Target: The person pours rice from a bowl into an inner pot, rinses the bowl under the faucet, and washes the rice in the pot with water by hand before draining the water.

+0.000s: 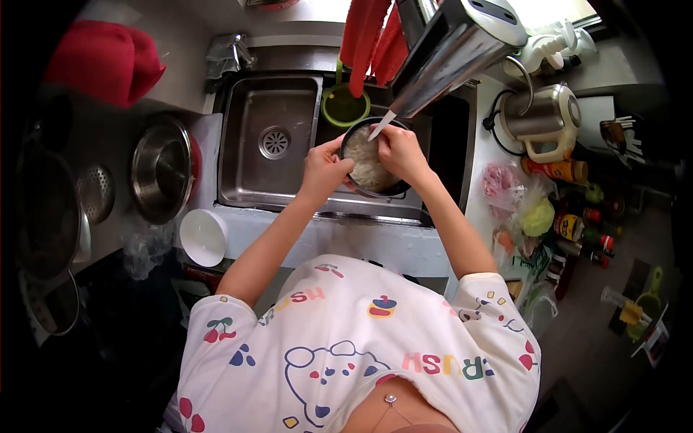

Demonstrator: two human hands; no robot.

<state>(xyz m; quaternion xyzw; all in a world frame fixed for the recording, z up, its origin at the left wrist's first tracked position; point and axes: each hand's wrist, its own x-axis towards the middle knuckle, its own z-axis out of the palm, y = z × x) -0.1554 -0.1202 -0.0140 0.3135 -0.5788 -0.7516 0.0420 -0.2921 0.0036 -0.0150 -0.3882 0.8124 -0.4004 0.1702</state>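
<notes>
A dark-rimmed round pot [401, 189] is held over the right part of the sink, with whitish, rice-like grains in cloudy water [367, 164] inside. My left hand [326, 172] grips its left rim, thumb over the edge. On the opposite side, my right hand [403, 153] is closed at the upper right rim, its fingertips bent in over the opening. A shiny metal faucet [451, 61] hangs above, and a pale stream [382, 124] runs from it into the pot beside my right fingers. The undersides of both hands are hidden.
The steel sink basin [242, 155] lies left, and a green strainer-like bowl [346, 107] sits behind the pot. Red cloths [368, 40] hang near the faucet. A white bowl [203, 238] and steel pot [160, 169] stand left; a kettle [545, 119], bagged food and several bottles stand right.
</notes>
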